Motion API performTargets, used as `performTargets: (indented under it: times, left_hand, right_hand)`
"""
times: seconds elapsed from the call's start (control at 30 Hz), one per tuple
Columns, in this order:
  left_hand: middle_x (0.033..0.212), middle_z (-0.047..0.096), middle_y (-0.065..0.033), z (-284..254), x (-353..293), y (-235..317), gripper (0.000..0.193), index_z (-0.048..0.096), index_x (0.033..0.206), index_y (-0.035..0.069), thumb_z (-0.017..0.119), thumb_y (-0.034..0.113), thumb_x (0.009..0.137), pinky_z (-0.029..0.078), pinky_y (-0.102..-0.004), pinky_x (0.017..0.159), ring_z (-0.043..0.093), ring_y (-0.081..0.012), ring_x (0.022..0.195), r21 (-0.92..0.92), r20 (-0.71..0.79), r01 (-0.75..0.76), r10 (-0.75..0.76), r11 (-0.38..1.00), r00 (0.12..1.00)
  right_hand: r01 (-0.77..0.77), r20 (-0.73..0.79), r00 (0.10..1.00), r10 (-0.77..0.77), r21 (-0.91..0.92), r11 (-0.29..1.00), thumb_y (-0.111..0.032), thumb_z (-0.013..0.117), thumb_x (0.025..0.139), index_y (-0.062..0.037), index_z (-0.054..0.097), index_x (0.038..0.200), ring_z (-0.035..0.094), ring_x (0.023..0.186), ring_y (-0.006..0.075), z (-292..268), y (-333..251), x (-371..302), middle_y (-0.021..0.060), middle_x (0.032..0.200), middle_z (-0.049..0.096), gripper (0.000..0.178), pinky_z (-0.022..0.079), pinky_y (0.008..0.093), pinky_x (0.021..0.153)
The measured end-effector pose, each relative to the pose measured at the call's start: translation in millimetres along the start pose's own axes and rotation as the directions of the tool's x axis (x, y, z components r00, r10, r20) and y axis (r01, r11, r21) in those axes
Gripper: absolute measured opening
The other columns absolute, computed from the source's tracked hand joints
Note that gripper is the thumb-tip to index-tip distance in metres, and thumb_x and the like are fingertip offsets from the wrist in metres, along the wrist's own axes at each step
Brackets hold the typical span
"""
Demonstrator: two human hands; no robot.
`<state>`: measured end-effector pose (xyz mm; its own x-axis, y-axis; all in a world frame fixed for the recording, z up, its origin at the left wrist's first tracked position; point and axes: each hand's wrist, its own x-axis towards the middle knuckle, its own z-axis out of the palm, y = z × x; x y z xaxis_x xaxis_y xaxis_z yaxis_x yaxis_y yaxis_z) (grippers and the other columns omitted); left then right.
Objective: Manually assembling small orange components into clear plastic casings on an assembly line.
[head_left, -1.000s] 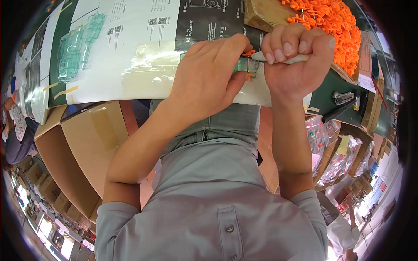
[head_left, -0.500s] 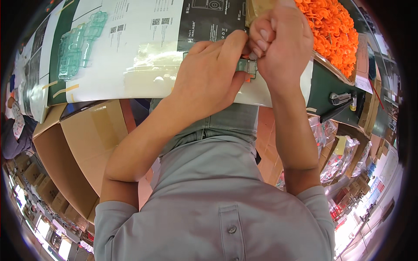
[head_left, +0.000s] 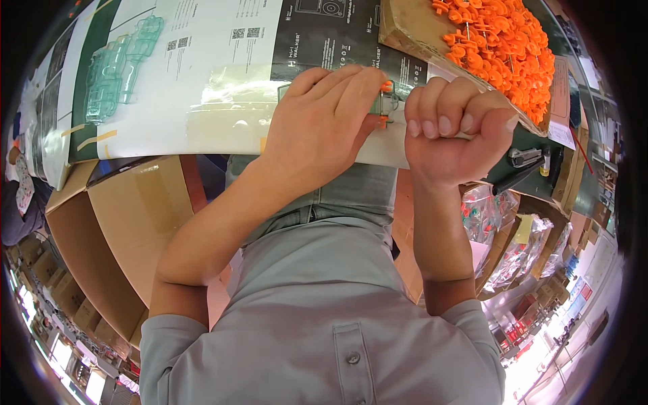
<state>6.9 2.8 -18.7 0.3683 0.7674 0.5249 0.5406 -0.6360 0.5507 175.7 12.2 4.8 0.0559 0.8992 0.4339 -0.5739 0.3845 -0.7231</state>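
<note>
My left hand lies over a clear green plastic part on the work surface, its fingers closed on it and covering most of it. At the part's exposed right end, a small orange piece shows at the top and another orange piece at the bottom. A thin metal rod runs between them. Just to the right, apart from the part, my right hand is raised with its fingers curled into the palm. Whatever those fingers may hold is hidden.
A cardboard tray heaped with orange plastic pieces stands at the far right. More clear green parts lie at the far left. A utility knife rests by the right edge. Below the surface are an open carton and bagged parts.
My right hand has moved right and nearer, away from the green part, with its fingers curled. The part's right end and orange pieces now show. My left hand stays on the part.
</note>
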Motion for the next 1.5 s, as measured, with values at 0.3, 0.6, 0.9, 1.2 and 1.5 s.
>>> performTargets:
  times: [0.3,0.6,0.9,1.2,1.5]
  left_hand:
    - [0.113,0.069,-0.0065,-1,1,0,0.050,0.058,0.121,0.004,0.076,0.002,0.075,0.050,-0.0393,0.085,0.068,-0.0283,0.096,-0.002,-0.023,0.000,0.000,1.000,1.000]
    - [0.113,0.068,-0.0110,-4,0,3,0.057,0.053,0.126,0.001,0.078,0.006,0.075,0.048,-0.0413,0.089,0.066,-0.0305,0.101,-0.003,0.026,0.044,-0.044,0.999,0.999]
    - [0.123,0.065,-0.0087,-30,3,13,0.061,0.051,0.130,0.001,0.080,0.011,0.078,0.040,-0.0478,0.099,0.060,-0.0286,0.114,0.108,0.052,0.080,-0.086,0.991,0.995]
    - [0.116,0.065,-0.0081,-33,9,2,0.059,0.051,0.127,0.004,0.081,0.015,0.077,0.035,-0.0462,0.095,0.057,-0.0270,0.117,0.116,0.198,0.127,-0.148,0.985,0.969]
    - [0.122,0.066,-0.0064,-63,91,-74,0.056,0.053,0.131,0.013,0.078,0.023,0.082,0.031,-0.0541,0.103,0.054,-0.0297,0.124,0.312,0.093,0.183,-0.221,0.932,0.971]
  right_hand:
    - [0.166,0.197,0.971,-0.134,-0.154,0.974,-0.033,0.043,0.109,-0.0041,0.043,0.078,0.041,0.048,0.0148,9,11,2,0.0100,0.064,0.051,0.042,0.036,0.0286,0.043]
    - [-0.277,-0.160,0.958,0.237,-0.306,0.911,-0.029,0.047,0.107,-0.0074,0.044,0.078,0.039,0.048,0.0127,26,11,24,0.0033,0.062,0.044,0.037,0.032,0.0269,0.041]
    - [-0.171,0.025,0.946,0.324,-0.809,0.563,-0.017,0.068,0.095,-0.0019,0.067,0.101,0.056,0.070,0.0167,16,-29,15,0.0057,0.087,0.058,0.017,0.047,0.0296,0.062]
    - [-0.208,-0.146,0.892,0.427,-0.973,0.104,-0.010,0.075,0.085,-0.0057,0.073,0.117,0.061,0.088,0.0212,-11,-41,1,0.0091,0.096,0.064,0.033,0.050,0.0320,0.082]
    - [-0.180,-0.094,0.905,0.415,-0.968,0.173,-0.013,0.073,0.086,-0.0051,0.072,0.107,0.065,0.084,0.0271,-7,-47,-17,0.0127,0.091,0.066,0.023,0.052,0.0347,0.078]
